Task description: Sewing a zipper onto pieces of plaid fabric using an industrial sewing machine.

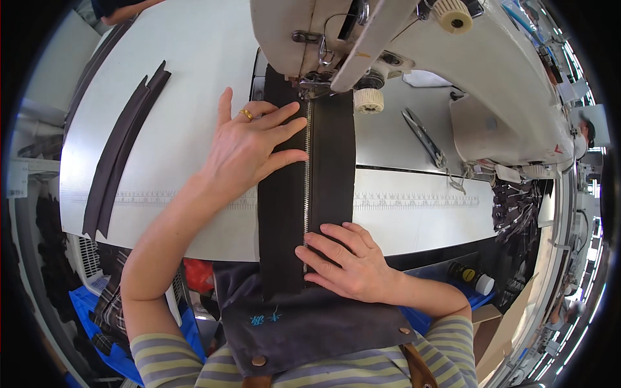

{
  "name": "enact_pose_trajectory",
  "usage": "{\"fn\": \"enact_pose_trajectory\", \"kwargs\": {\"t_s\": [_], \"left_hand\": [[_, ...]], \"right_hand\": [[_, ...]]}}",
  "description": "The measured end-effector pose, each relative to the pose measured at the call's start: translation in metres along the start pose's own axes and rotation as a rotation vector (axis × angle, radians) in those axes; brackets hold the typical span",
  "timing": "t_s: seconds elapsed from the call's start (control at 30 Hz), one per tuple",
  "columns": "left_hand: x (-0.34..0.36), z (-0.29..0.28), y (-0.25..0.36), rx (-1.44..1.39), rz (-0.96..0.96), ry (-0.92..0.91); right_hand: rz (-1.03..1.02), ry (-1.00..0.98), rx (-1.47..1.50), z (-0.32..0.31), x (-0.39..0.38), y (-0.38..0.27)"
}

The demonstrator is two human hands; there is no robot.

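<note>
A dark brown fabric strip (pixel 333 168) runs from under the sewing machine's presser foot (pixel 315 85) down over the table's near edge. Along its middle lies a metal zipper (pixel 307 174), its teeth in a straight line. My left hand (pixel 255 139) rests on the fabric just below the foot, fingers spread, fingertips beside the teeth. Farther down, near the table edge, my right hand (pixel 346 262) lies flat over the strip with its fingertips at the zipper. Neither hand is wrapped round anything. The sewing machine (pixel 414 39) hides the strip's far end.
Dark folded fabric strips (pixel 126 149) lie on the white table (pixel 187 58) at left. Scissors (pixel 424 139) lie right of the needle. A printed ruler (pixel 414 200) crosses the table. Blue bins (pixel 107 349) stand below. A person's arm (pixel 129 11) shows at far left.
</note>
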State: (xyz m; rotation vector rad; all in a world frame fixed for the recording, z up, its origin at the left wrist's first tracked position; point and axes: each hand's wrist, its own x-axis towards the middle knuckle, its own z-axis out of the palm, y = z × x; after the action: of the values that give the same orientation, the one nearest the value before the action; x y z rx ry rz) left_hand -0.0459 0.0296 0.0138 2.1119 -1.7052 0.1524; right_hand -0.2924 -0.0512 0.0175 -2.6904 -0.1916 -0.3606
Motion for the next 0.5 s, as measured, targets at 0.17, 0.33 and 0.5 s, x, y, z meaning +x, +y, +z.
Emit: {"fn": "enact_pose_trajectory", "kwargs": {"t_s": [0.17, 0.33, 0.5], "left_hand": [[0.004, 0.006, -0.004, 0.004, -0.017, 0.036], [0.004, 0.01, -0.006, 0.029, -0.013, 0.055], [0.0, 0.009, -0.005, 0.097, 0.059, 0.045]], "right_hand": [[0.0, -0.002, -0.029, -0.003, 0.005, 0.005], [0.005, -0.012, -0.029, -0.005, 0.009, 0.008], [0.009, -0.007, -0.065, -0.004, 0.009, 0.008]]}}
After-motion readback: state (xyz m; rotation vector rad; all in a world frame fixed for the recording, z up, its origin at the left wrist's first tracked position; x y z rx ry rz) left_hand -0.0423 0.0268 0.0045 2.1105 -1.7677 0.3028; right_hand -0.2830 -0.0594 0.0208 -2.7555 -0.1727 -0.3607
